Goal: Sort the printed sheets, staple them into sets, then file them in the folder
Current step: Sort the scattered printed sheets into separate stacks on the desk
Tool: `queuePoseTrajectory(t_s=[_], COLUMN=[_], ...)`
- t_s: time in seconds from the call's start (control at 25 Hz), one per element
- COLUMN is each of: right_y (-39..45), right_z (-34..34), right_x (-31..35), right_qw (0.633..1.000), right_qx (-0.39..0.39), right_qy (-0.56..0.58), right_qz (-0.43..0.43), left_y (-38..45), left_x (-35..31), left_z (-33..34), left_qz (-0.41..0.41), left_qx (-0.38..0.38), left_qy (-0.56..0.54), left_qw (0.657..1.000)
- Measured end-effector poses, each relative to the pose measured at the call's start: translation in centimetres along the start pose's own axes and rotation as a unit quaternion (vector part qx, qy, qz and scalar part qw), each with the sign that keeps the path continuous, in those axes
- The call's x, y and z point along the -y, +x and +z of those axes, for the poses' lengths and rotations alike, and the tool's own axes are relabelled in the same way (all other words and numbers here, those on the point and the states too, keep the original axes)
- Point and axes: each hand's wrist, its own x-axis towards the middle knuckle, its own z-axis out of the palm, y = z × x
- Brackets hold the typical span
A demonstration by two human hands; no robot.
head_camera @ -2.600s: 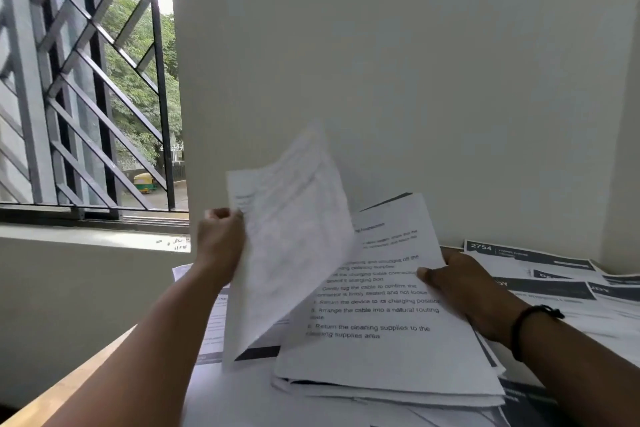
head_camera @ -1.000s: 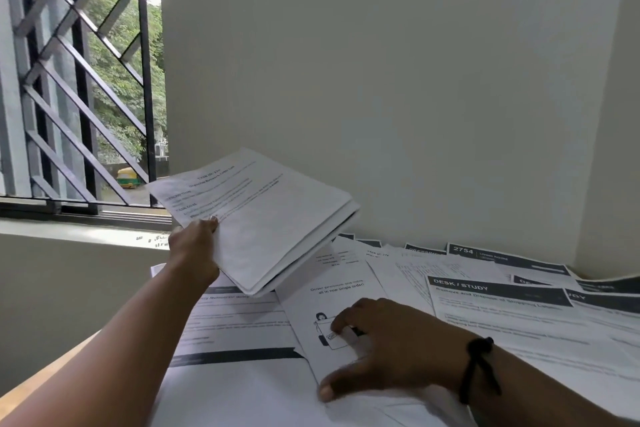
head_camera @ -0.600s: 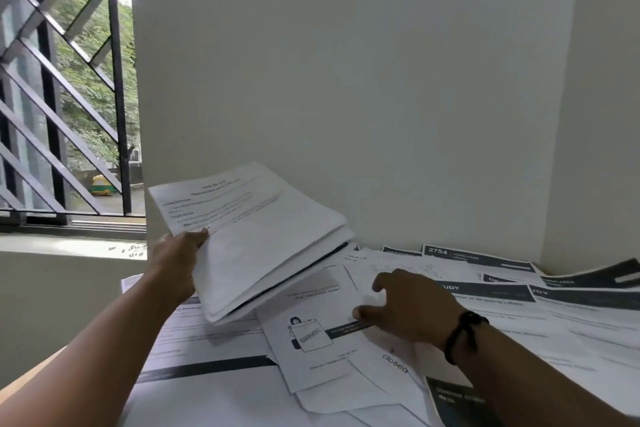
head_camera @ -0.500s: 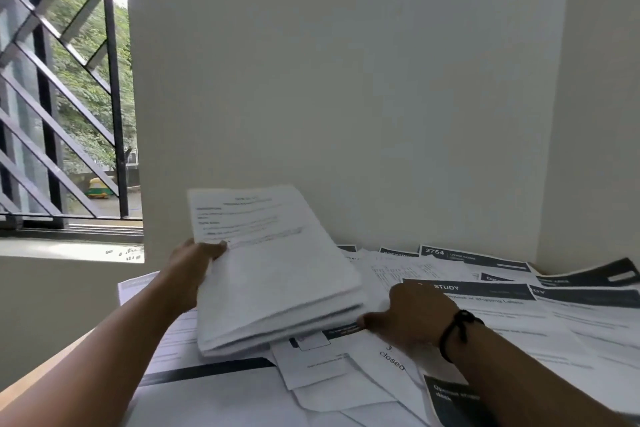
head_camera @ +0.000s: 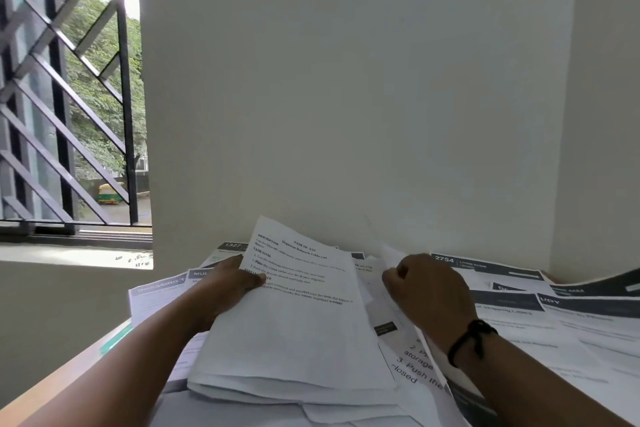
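Note:
My left hand [head_camera: 232, 282] grips the left edge of a thick stack of printed sheets [head_camera: 298, 326], thumb on the top page, whose heading reads "Organize Network Cable". The stack lies low over the scattered papers in the middle of the desk. To its right, my right hand [head_camera: 424, 291], with a black band at the wrist, pinches the raised corner of a loose white sheet [head_camera: 389, 255] among the spread pages. Loose sheets with dark header bars [head_camera: 485, 267] cover the desk to the right and behind. No stapler or folder is in sight.
A white wall [head_camera: 346, 97] rises right behind the desk, and a side wall closes the right corner. A barred window [head_camera: 69, 97] stands at the left above a sill. The wooden desk edge [head_camera: 59, 381] shows at the lower left.
My left hand has lowered the stack from mid-air down toward the desk and turned it square to me. My right hand left the illustrated sheet, moved back and right, and took a sheet's corner.

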Motion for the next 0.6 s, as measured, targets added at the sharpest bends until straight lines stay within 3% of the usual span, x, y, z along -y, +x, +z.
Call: queuePoseTrajectory(t_s=[0.16,0.36,0.48,0.6], right_y=[-1.6,-5.1,-5.7,-5.8], right_z=[-1.0,1.4,2.3,2.0], right_x=[2.1,4.9,5.2,5.1], right_qw=[0.980,0.945,0.928,0.904], right_qx=[0.004,0.145,0.199,0.256], right_qy=[0.181,0.250,0.282,0.322], right_qz=[-0.078,-0.153,-0.139,-0.114], left_y=[0.0,-0.9,-1.0,-1.0], left_x=[-0.3,-0.9,-0.8,-0.7], left_z=[0.5,1.4,1.9,2.1], left_qz=[0.015,-0.007,0.004,0.010], left_qx=[0.008,0.059,0.098,0.077], left_qy=[-0.014,-0.087,-0.036,0.002], left_qw=[1.000,0.994,0.995,0.997])
